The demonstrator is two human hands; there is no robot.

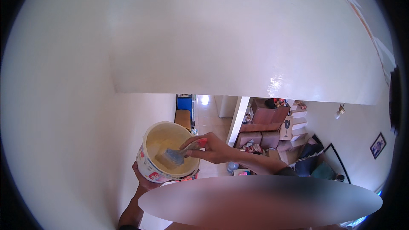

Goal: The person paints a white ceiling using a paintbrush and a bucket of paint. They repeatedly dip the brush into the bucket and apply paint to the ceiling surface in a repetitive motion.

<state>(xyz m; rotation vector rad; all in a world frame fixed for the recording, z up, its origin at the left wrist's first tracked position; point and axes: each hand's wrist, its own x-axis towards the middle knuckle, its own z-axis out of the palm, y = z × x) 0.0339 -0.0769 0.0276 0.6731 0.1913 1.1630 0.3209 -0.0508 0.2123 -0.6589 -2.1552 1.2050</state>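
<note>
My left hand (145, 178) supports a white plastic bucket (149, 162) from beneath at its left side, held tilted toward me with cream-coloured paint (164, 140) inside. My right hand (211, 149) grips the handle of a paintbrush with some red on it, its grey bristle head (172, 156) down in the bucket at the paint. The bucket has coloured labels on its outside.
A white wall (55, 102) rises at left, an overhanging white surface (234, 38) ahead. Far below are a tiled floor (208, 132), wooden cabinet (268, 115), sofa (260, 140), steps (299, 122) and dark chairs (306, 166). A blurred oval covers the bottom.
</note>
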